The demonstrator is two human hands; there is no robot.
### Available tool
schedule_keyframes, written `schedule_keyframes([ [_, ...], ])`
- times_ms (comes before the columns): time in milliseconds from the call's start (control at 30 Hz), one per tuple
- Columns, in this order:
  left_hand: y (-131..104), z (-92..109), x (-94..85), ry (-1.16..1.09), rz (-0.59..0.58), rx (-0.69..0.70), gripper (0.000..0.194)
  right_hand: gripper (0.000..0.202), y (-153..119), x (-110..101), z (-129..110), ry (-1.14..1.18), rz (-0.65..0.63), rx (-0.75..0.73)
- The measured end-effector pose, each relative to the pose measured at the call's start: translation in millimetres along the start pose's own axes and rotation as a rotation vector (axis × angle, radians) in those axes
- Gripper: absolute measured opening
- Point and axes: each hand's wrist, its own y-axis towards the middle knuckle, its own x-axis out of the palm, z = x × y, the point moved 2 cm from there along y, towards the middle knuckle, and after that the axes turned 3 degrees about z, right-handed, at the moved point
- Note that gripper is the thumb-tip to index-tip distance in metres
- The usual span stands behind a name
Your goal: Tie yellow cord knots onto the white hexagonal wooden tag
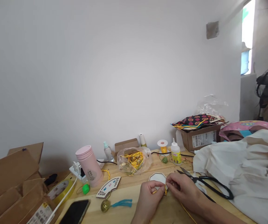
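My left hand (149,197) and my right hand (182,189) meet over the table's front, fingertips pinched close together on a thin yellow cord (165,190). One length of the cord trails down below my right hand. Just behind the fingers lies a white octagonal plaque (157,177) with a dark edge, partly covered by them. To the left rests a fan-shaped decorated piece (108,187), with a gold ball (105,205) and a blue tassel (122,203) in front of it. Black-handled scissors (206,182) lie beside my right forearm.
A pink tumbler (89,166), a phone (75,211), a tape roll (60,189) and a cardboard box (12,177) stand left. Behind are a plastic bag of yellow cords (135,160), a thread spool (162,146) and a glue bottle (176,153). White cloth (245,168) covers the right side.
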Motion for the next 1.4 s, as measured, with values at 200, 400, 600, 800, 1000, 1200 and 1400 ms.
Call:
schedule_keyframes([
  [200,-1.6,1.6,1.5,0.053,0.006,-0.007,0.023,0.016,-1.7,-2.0,-3.6,-0.089,-0.007,-0.011],
  [400,0.5,-1.1,2.0,0.014,-0.006,-0.03,0.021,0.018,1.7,1.0,1.4,-0.125,0.017,0.005],
  [600,0.6,-1.3,-0.2,0.028,0.026,-0.018,0.021,0.018,-0.4,-0.8,3.5,-0.04,-0.006,0.011],
  [800,0.4,-4.0,0.4,0.064,0.018,-0.02,0.024,0.018,-0.2,-1.9,-1.6,-0.044,-0.09,-0.063],
  [1000,-0.4,-4.6,0.1,0.128,0.01,-0.016,0.025,0.019,-1.1,1.2,3.1,-0.094,-0.074,-0.074],
  [1200,0.0,-5.0,1.7,0.135,0.01,-0.005,0.023,0.017,-3.9,-0.4,1.8,-0.101,-0.053,-0.111],
  [1400,1.8,-6.2,1.8,0.116,0.016,0.001,0.022,0.02,-3.7,-0.5,0.7,-0.07,-0.049,-0.159],
])
